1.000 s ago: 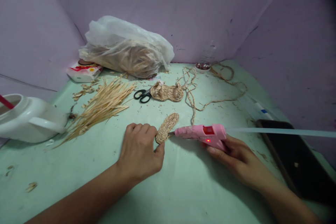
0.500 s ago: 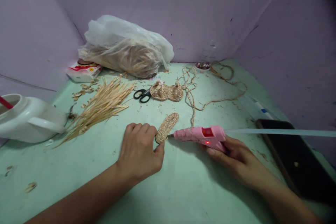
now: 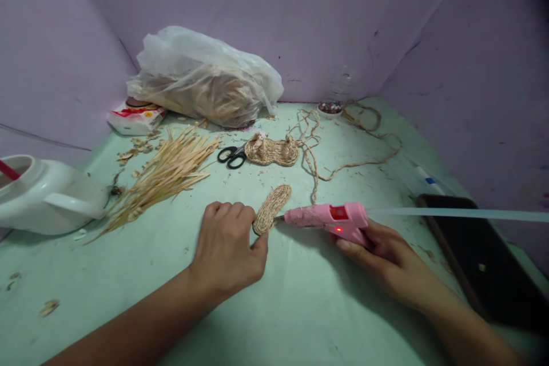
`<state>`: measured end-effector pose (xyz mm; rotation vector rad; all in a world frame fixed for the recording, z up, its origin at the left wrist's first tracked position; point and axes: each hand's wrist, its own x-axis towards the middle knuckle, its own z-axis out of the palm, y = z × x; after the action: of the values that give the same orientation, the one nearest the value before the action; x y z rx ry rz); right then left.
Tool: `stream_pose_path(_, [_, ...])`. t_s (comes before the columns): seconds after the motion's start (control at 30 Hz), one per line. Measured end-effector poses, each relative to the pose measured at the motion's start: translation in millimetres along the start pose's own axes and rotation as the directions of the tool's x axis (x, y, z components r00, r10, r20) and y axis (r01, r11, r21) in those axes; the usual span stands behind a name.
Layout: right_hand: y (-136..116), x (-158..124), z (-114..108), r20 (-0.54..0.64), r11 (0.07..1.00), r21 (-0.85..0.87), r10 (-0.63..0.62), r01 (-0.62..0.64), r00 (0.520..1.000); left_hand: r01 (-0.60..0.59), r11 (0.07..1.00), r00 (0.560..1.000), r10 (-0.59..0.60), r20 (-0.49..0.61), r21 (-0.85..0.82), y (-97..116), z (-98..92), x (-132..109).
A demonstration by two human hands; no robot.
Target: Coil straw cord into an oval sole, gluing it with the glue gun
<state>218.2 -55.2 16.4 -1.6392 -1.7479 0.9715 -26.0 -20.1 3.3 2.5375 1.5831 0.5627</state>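
Between the thumb and fingers of my left hand (image 3: 231,246) is the near end of a small oval sole of coiled braided straw (image 3: 273,206). My right hand (image 3: 381,251) is wrapped round the handle of a pink glue gun (image 3: 326,217), whose red light is lit. Its metal nozzle points left and meets, or nearly meets, the right edge of the sole. A long clear glue stick (image 3: 454,215) sticks out of the gun's back. Farther off, a pair of small woven straw slippers (image 3: 272,151) lies beside black-handled scissors (image 3: 234,155).
Dry straw strips (image 3: 167,171) lie at the left near a white watering can (image 3: 51,194). Behind stands a plastic bag (image 3: 206,80) of straw. Braided cord (image 3: 343,168) trails rightward below a dish of beads (image 3: 329,108). A dark phone (image 3: 484,257) lies at the right.
The glue gun's nozzle has risen very slightly along the sole's right edge. Both hands keep their grip, and the rest looks the same apart from a slight shift of view.
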Motion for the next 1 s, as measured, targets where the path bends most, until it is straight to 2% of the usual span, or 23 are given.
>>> stream_pose_path(0.77, [14.9,-0.8,1.5,-0.03,0.998,-0.06,0.001,-0.003,1.0,-0.003,1.0,1.0,0.003,0.007,0.006,0.9,-2.4,1.2])
stream_pose_path(1.0, [14.4,-1.0,2.2,-0.052,1.0,-0.007,-0.018,0.018,0.999,-0.007,1.0,1.0,0.007,-0.004,0.003,0.0,-1.9,-0.2])
